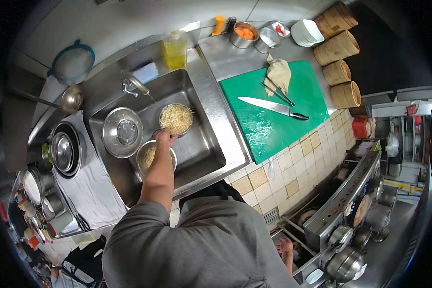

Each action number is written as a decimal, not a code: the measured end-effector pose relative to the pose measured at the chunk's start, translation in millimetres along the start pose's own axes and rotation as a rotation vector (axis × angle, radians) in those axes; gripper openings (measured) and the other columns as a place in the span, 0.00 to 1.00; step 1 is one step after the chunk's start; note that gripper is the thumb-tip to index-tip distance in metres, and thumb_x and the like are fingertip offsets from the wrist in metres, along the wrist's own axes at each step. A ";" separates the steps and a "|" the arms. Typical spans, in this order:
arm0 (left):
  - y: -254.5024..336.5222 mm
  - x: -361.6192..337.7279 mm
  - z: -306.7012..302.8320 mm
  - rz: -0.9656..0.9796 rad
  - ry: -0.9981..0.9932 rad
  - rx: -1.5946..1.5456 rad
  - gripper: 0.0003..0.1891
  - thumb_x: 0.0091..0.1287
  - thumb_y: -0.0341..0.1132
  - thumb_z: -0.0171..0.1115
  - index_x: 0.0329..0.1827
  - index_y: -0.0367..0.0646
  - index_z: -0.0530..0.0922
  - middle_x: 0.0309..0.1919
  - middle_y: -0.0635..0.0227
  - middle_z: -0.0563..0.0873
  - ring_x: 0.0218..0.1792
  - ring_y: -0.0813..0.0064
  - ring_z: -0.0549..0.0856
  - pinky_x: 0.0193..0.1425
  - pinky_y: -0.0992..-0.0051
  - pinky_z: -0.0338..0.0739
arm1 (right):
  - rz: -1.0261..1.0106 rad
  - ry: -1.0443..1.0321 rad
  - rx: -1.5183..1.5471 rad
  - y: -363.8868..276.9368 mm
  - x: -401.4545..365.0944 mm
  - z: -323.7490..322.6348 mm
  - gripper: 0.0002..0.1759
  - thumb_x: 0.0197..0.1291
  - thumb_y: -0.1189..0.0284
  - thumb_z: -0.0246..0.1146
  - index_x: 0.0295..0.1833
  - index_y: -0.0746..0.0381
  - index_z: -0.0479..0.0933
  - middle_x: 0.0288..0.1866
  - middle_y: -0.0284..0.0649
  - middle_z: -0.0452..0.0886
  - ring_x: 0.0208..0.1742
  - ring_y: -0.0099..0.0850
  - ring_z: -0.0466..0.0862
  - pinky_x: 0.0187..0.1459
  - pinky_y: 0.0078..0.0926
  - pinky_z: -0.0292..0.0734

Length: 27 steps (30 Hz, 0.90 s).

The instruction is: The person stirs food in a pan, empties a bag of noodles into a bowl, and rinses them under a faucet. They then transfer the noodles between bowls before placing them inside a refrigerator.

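Observation:
My left hand (165, 137) reaches into the sink (201, 149), its fingers closed at the near edge of a round metal bowl (191, 126) heaped with pale thin strands (176, 118). Under my forearm is a second metal bowl (172, 156), partly hidden, with similar strands. To the left a larger metal bowl (111, 126) holds clear liquid. The faucet (137, 84) points toward the strands, a thin stream at its tip. Low at my right side, away from the sink, is my right hand (284, 246); its fingers are too small to read.
Right of the sink, a green cutting board (259, 129) carries a knife (269, 106), tongs (279, 90) and a beige cloth (279, 74). Bamboo steamers (338, 48) stand at the back right. A stove (345, 201) with pots lies lower right. Nested bowls (65, 151) sit left.

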<state>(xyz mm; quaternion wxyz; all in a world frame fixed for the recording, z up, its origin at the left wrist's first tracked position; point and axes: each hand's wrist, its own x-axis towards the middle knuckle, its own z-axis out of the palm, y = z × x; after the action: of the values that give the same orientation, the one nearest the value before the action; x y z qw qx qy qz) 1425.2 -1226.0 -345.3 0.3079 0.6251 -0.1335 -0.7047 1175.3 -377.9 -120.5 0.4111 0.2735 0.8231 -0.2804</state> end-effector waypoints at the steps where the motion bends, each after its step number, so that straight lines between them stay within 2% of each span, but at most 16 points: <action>1: 1.3 -0.9 2.8 -0.031 -0.010 -0.001 0.21 0.66 0.27 0.59 0.63 0.31 0.74 0.61 0.49 0.78 0.58 0.48 0.83 0.45 0.48 0.91 | 0.000 -0.020 0.041 6.4 -4.8 1.7 0.16 0.69 0.63 0.58 0.59 0.56 0.75 0.39 0.45 0.82 0.28 0.44 0.81 0.26 0.47 0.77; 2: 4.4 -6.0 6.0 -0.027 -0.021 0.009 0.21 0.66 0.27 0.59 0.63 0.31 0.74 0.61 0.49 0.78 0.58 0.48 0.83 0.45 0.48 0.91 | 0.001 -0.020 0.057 12.3 -8.9 6.3 0.16 0.69 0.63 0.58 0.59 0.56 0.75 0.39 0.45 0.82 0.28 0.44 0.81 0.26 0.47 0.77; 4: 8.2 -22.1 15.5 0.010 0.147 -0.021 0.20 0.66 0.27 0.58 0.60 0.28 0.75 0.61 0.48 0.79 0.57 0.47 0.83 0.44 0.48 0.91 | 0.037 -0.014 0.050 26.0 -13.3 18.4 0.15 0.69 0.66 0.58 0.59 0.55 0.76 0.40 0.44 0.82 0.30 0.42 0.82 0.26 0.46 0.78; 7: -1.7 -30.1 -3.2 0.122 -0.107 -0.087 0.20 0.68 0.29 0.60 0.61 0.28 0.75 0.59 0.46 0.80 0.57 0.47 0.83 0.51 0.45 0.88 | 0.070 -0.039 0.001 54.4 -14.1 19.9 0.15 0.70 0.67 0.58 0.59 0.57 0.78 0.41 0.43 0.83 0.32 0.41 0.84 0.26 0.45 0.79; 9: -7.9 -31.3 -20.7 0.155 -0.182 -0.094 0.21 0.67 0.29 0.61 0.62 0.31 0.74 0.60 0.47 0.78 0.60 0.47 0.81 0.53 0.41 0.87 | 0.045 -0.028 0.051 84.6 -13.9 22.8 0.14 0.70 0.66 0.59 0.58 0.55 0.77 0.38 0.43 0.82 0.30 0.42 0.83 0.27 0.47 0.79; 10: -10.3 -17.0 -30.5 0.100 -0.101 -0.084 0.21 0.66 0.28 0.61 0.63 0.33 0.75 0.62 0.48 0.76 0.63 0.47 0.78 0.53 0.42 0.87 | 0.013 -0.037 0.033 95.6 -6.6 21.5 0.13 0.71 0.64 0.59 0.58 0.54 0.77 0.36 0.43 0.81 0.27 0.43 0.81 0.29 0.49 0.79; 12: 8.4 -64.1 -28.4 0.091 -0.062 -0.059 0.23 0.64 0.28 0.60 0.63 0.33 0.74 0.64 0.49 0.74 0.64 0.48 0.76 0.53 0.47 0.89 | 0.104 -0.109 0.220 117.6 9.8 20.9 0.13 0.71 0.64 0.58 0.56 0.56 0.77 0.35 0.42 0.82 0.29 0.42 0.83 0.29 0.48 0.81; 13: -17.9 28.9 -87.5 0.412 -0.247 0.633 0.23 0.63 0.26 0.59 0.63 0.33 0.75 0.63 0.47 0.75 0.64 0.47 0.76 0.52 0.49 0.90 | 0.104 -0.049 0.154 103.3 -9.0 28.6 0.12 0.71 0.65 0.58 0.55 0.56 0.77 0.35 0.42 0.82 0.29 0.41 0.84 0.30 0.47 0.82; 16: 42.9 -128.8 -29.5 0.052 -0.063 0.078 0.21 0.63 0.25 0.57 0.61 0.33 0.76 0.62 0.49 0.77 0.64 0.47 0.77 0.53 0.48 0.88 | 0.062 0.038 -0.029 106.0 -11.0 42.2 0.10 0.69 0.65 0.60 0.51 0.57 0.79 0.32 0.41 0.83 0.30 0.39 0.85 0.30 0.47 0.83; 18: 52.3 -153.0 -37.4 0.056 -0.196 0.016 0.19 0.67 0.27 0.57 0.61 0.37 0.76 0.60 0.53 0.79 0.61 0.49 0.80 0.54 0.46 0.85 | 0.059 -0.040 0.066 137.4 30.6 35.4 0.08 0.68 0.68 0.60 0.49 0.57 0.80 0.31 0.41 0.83 0.30 0.39 0.85 0.30 0.43 0.83; 19: 55.0 -158.5 -48.6 0.045 -0.266 -0.020 0.18 0.68 0.29 0.58 0.61 0.38 0.75 0.58 0.55 0.80 0.59 0.51 0.81 0.54 0.45 0.84 | 0.062 -0.062 0.055 121.1 26.3 35.4 0.17 0.67 0.62 0.63 0.56 0.59 0.77 0.37 0.43 0.84 0.31 0.45 0.86 0.34 0.51 0.84; 20: 56.2 -178.4 -48.4 0.096 -0.182 0.051 0.14 0.70 0.30 0.58 0.57 0.40 0.75 0.50 0.59 0.81 0.53 0.54 0.83 0.52 0.48 0.85 | 0.069 -0.102 -0.004 123.6 29.3 35.8 0.17 0.67 0.62 0.63 0.56 0.59 0.77 0.37 0.43 0.84 0.31 0.45 0.86 0.34 0.51 0.84; 21: 58.0 -187.0 -56.0 0.140 -0.276 0.120 0.09 0.69 0.29 0.58 0.51 0.41 0.75 0.44 0.61 0.79 0.51 0.58 0.83 0.53 0.47 0.85 | 0.095 -0.123 0.055 120.8 40.4 37.5 0.16 0.68 0.62 0.61 0.56 0.59 0.77 0.38 0.43 0.83 0.32 0.44 0.86 0.35 0.51 0.84; 22: 66.7 -201.0 -52.0 0.073 -0.225 0.093 0.11 0.67 0.27 0.57 0.52 0.40 0.75 0.46 0.57 0.80 0.51 0.56 0.84 0.54 0.42 0.85 | 0.115 -0.140 0.126 114.6 56.0 40.3 0.16 0.69 0.61 0.59 0.56 0.58 0.77 0.40 0.43 0.83 0.33 0.43 0.86 0.36 0.51 0.83; 25: 75.4 -281.0 -23.6 0.142 -0.232 0.031 0.11 0.67 0.25 0.55 0.51 0.39 0.75 0.46 0.53 0.81 0.49 0.51 0.85 0.53 0.40 0.85 | 0.082 -0.215 0.170 113.5 106.8 30.7 0.15 0.71 0.62 0.57 0.55 0.58 0.77 0.40 0.44 0.83 0.33 0.42 0.86 0.36 0.50 0.83; 27: 68.1 -313.9 -0.9 0.132 -0.215 0.110 0.12 0.64 0.25 0.56 0.49 0.33 0.79 0.51 0.53 0.83 0.50 0.54 0.86 0.52 0.50 0.84 | 0.039 -0.249 0.181 116.9 145.5 16.5 0.14 0.71 0.63 0.56 0.55 0.57 0.78 0.40 0.44 0.83 0.33 0.41 0.86 0.36 0.51 0.83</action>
<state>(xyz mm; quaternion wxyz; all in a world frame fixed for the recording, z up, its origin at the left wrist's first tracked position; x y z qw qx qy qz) 1453.4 -1090.0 -55.7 0.3028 0.5519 -0.2449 -0.7374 1189.0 -276.3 -277.3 0.4891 0.2882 0.7317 -0.3772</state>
